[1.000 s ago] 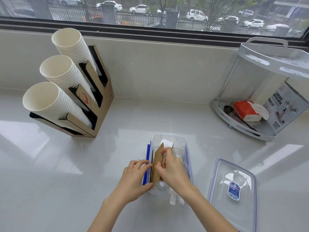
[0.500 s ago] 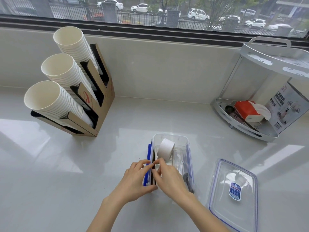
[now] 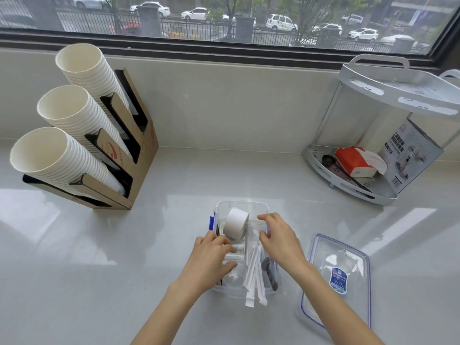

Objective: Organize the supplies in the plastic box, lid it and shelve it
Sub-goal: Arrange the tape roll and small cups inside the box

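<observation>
The clear plastic box [image 3: 242,203] with blue clips stands on the counter in front of me. Inside it a white paper cup [image 3: 235,226] lies tilted at the far left, and a clear cup [image 3: 253,223] stands beside it. White wrapped sticks [image 3: 255,277] poke out over the near edge, next to a dark utensil [image 3: 270,273]. My left hand [image 3: 213,257] lies flat on the contents at the box's left side. My right hand [image 3: 280,241] hovers over the right side, fingers curled and apart by the clear cup's rim. The lid [image 3: 336,277] lies flat to the right.
A cardboard holder [image 3: 139,155] with three stacks of white paper cups stands at the back left. A grey two-tier corner shelf [image 3: 353,188] at the back right carries a red tissue pack [image 3: 351,161] and a printed carton [image 3: 410,155]. A window wall runs behind.
The brown card that both hands held upright has gone down into the box's left side. My hands have parted: the right one moved right over the clear cup, the left one lies flat.
</observation>
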Demonstrator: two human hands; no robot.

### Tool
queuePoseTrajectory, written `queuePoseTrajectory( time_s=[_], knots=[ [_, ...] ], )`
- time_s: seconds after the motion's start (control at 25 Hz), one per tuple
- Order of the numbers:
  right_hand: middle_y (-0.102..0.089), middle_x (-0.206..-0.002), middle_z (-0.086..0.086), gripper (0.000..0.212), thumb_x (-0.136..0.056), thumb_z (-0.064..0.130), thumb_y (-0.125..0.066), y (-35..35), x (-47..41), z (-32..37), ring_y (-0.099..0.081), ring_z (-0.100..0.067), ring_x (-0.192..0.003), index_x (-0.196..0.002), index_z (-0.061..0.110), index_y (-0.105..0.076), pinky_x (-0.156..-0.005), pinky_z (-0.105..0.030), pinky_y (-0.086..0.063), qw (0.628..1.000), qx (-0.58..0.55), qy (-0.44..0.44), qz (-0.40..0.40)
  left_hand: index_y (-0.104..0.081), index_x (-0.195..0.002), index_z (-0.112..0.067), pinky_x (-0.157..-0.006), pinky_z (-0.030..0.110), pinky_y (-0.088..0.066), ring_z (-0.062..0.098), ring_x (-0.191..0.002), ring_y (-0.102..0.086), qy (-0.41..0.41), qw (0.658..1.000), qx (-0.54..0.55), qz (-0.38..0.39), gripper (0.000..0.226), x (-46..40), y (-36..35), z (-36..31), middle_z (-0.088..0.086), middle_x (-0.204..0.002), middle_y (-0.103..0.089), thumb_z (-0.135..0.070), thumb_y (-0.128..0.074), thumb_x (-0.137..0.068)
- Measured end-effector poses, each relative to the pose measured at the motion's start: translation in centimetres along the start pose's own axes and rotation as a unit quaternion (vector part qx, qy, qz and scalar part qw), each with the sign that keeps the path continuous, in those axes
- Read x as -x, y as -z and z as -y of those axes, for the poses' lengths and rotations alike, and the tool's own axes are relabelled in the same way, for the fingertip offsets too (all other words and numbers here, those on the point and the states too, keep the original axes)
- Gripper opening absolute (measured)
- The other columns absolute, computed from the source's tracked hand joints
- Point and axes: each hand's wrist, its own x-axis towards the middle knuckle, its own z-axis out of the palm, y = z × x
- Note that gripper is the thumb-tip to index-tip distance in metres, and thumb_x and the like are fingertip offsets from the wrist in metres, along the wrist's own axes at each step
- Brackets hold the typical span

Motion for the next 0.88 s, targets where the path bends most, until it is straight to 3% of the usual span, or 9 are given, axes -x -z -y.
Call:
queuePoseTrajectory(
  time_s=[0.16,0.44,0.68,0.8,0.88],
  knots=[
    [-0.045,-0.135,0.001,0.040,-0.088,0.009,-0.042,-1.0,-0.6,-0.2,-0.055,-0.024,-0.105,-0.128,0.016,-0.045,-0.083,-0.035,-0.045,0.999,0.020,-0.010,0.044,-0.059,-0.115,-0.026,-0.084,0.027,-0.021,0.016,-0.108,-0.037,0.003,0.999,-0.024,0.034,0.032,-0.5,-0.4,-0.2,-0.009,-0.115,-0.061,-0.036,-0.047,-0.087],
    [-0.061,-0.113,-0.003,0.027,-0.090,0.011,-0.041,-1.7,-0.6,-0.5,-0.058,-0.023,-0.099,-0.108,0.016,-0.059,-0.078,-0.035,-0.049,1.000,0.011,-0.024,0.014,-0.060,-0.100,-0.023,-0.080,0.024,-0.025,0.015,-0.100,-0.045,0.005,1.000,0.000,-0.024,0.022,-0.4,0.2,-0.6,-0.006,-0.102,-0.062,-0.031,-0.042,-0.091],
    [-0.064,-0.098,0.002,0.017,-0.088,0.014,-0.050,0.9,0.2,0.3,-0.053,-0.008,-0.071,-0.096,0.018,-0.064,-0.068,-0.020,-0.042,0.993,-0.096,0.009,-0.064,-0.056,-0.088,-0.020,-0.062,0.024,-0.042,0.008,-0.062,-0.052,0.071,0.980,0.169,-0.079,0.009,-0.3,2.6,-1.1,-0.019,-0.066,-0.052,-0.024,-0.049,-0.087],
    [-0.062,-0.084,0.010,0.016,-0.086,0.011,-0.054,3.0,0.9,1.4,-0.056,0.005,-0.071,-0.083,0.023,-0.063,-0.063,-0.005,-0.040,0.975,-0.188,0.046,-0.107,-0.052,-0.077,-0.022,-0.051,0.013,-0.044,0.001,-0.042,-0.056,0.108,0.964,0.231,-0.069,0.010,-0.2,3.1,-1.0,-0.024,-0.074,-0.057,-0.018,-0.051,-0.086],
    [-0.062,-0.081,0.015,0.023,-0.086,0.012,-0.056,4.0,1.5,2.3,-0.058,0.004,-0.074,-0.077,0.033,-0.058,-0.062,-0.007,-0.043,0.964,-0.236,0.065,-0.102,-0.053,-0.075,-0.019,-0.040,0.014,-0.045,0.006,-0.042,-0.063,0.142,0.938,0.313,-0.052,0.012,-0.2,3.2,-1.1,-0.018,-0.077,-0.062,-0.014,-0.052,-0.086]
  ],
)
